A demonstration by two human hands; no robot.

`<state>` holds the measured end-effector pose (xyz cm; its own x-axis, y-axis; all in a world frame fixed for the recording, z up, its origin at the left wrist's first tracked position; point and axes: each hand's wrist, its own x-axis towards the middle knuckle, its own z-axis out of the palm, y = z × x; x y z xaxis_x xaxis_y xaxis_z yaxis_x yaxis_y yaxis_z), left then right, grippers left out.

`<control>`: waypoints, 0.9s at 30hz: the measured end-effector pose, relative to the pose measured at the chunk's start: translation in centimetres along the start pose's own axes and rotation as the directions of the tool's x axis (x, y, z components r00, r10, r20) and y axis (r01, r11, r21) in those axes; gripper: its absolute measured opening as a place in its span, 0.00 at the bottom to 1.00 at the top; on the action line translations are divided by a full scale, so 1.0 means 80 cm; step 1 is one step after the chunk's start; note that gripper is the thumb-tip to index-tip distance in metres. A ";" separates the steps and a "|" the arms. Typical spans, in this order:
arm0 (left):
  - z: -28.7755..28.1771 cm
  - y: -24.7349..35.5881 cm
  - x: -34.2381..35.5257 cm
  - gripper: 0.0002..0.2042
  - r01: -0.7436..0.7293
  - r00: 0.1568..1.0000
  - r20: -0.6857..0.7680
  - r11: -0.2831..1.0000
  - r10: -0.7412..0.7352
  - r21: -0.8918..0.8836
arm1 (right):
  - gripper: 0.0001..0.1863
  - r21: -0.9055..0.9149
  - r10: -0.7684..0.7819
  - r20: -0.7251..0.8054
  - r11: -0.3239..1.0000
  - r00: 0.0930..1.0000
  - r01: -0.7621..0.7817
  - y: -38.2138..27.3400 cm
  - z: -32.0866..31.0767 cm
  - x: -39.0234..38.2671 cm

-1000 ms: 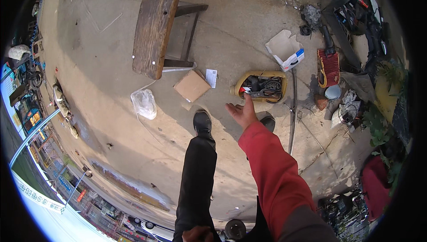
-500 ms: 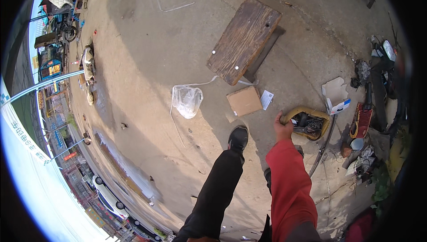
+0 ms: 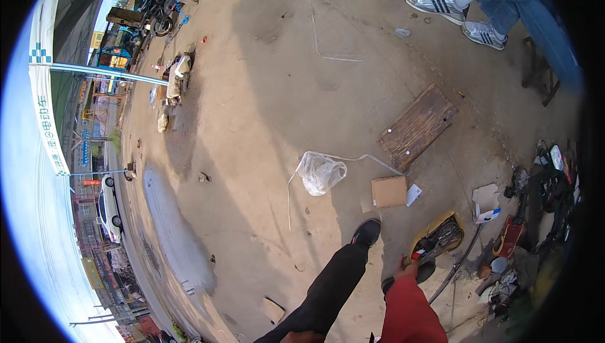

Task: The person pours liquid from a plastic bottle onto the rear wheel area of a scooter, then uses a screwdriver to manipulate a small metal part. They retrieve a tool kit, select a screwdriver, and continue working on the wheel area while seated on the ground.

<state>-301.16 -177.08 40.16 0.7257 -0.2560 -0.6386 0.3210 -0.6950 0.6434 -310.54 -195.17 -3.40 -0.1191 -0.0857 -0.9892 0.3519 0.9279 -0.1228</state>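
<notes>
The left hand (image 3: pixel 303 337) is barely showing; the right hand (image 3: pixel 408 270) is touching the near end of a yellow tub (image 3: pixel 426 232) resting on the ground. I cannot tell either grip. Beyond the tub, a wooden stool (image 3: pixel 419 125) is standing.

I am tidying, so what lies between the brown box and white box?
In the head view: a paper beside the brown box, then concrete.

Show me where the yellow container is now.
The yellow container lies in the head view's lower right, the right hand at its lower left, the white box to its upper right.
</notes>
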 end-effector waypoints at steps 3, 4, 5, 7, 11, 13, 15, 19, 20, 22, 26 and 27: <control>-0.016 -0.023 -0.015 0.07 0.076 0.997 0.028 0.997 -0.075 -0.019 | 0.18 -0.171 -0.076 -0.079 0.983 0.994 0.062 -0.005 -0.002 -0.099; -0.017 -0.038 -0.020 0.08 0.024 1.000 0.001 0.998 -0.024 -0.064 | 0.21 -0.219 -0.064 -0.085 0.975 0.994 0.044 -0.009 -0.004 -0.133; -0.021 -0.053 -0.031 0.09 0.055 0.998 -0.014 0.992 -0.057 -0.110 | 0.20 -0.263 -0.095 -0.119 0.963 0.988 0.061 -0.011 -0.005 -0.168; -0.028 -0.058 -0.051 0.10 0.109 0.991 -0.055 0.968 -0.124 -0.225 | 0.20 -0.330 -0.139 -0.090 0.939 0.986 0.102 -0.015 -0.008 -0.230; -0.086 -0.042 -0.086 0.11 0.150 0.978 -0.086 0.924 -0.192 -0.351 | 0.21 -0.537 -0.229 -0.080 0.830 0.970 0.152 -0.021 -0.014 -0.321; -0.073 -0.107 -0.091 0.13 0.182 0.972 -0.066 0.905 -0.224 -0.384 | 0.20 -0.587 -0.270 -0.067 0.789 0.961 0.180 -0.024 0.006 -0.380; -0.106 -0.105 -0.106 0.13 0.373 0.912 0.092 0.713 -0.400 -0.593 | 0.16 -0.656 -0.270 -0.029 0.731 0.962 0.186 -0.021 0.028 -0.429; -0.208 -0.101 -0.076 0.12 0.257 0.899 -0.032 0.583 -0.437 -0.771 | 0.11 -0.743 -0.316 0.086 0.612 0.945 0.272 -0.020 0.067 -0.501; -0.233 -0.101 -0.074 0.11 0.211 0.885 -0.084 0.554 -0.458 -0.806 | 0.11 -0.756 -0.329 0.115 0.583 0.937 0.297 -0.026 0.079 -0.505; -0.278 -0.128 -0.077 0.11 0.134 0.853 -0.172 0.525 -0.492 -0.840 | 0.13 -0.790 -0.342 0.196 0.500 0.919 0.355 -0.021 0.107 -0.518; -0.348 -0.196 -0.141 0.13 0.107 0.754 -0.273 0.522 -0.597 -0.846 | 0.22 -0.829 -0.359 0.197 0.436 0.912 0.351 0.021 0.190 -0.595; -0.359 -0.205 -0.150 0.13 0.103 0.725 -0.289 0.513 -0.625 -0.852 | 0.22 -0.825 -0.349 0.206 0.441 0.914 0.354 0.029 0.208 -0.601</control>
<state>-297.66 -143.37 49.41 0.5012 0.4430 -0.7433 0.7578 0.1900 0.6242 -288.54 -194.90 42.50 -0.0405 -0.4766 -0.8782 -0.6527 0.6780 -0.3379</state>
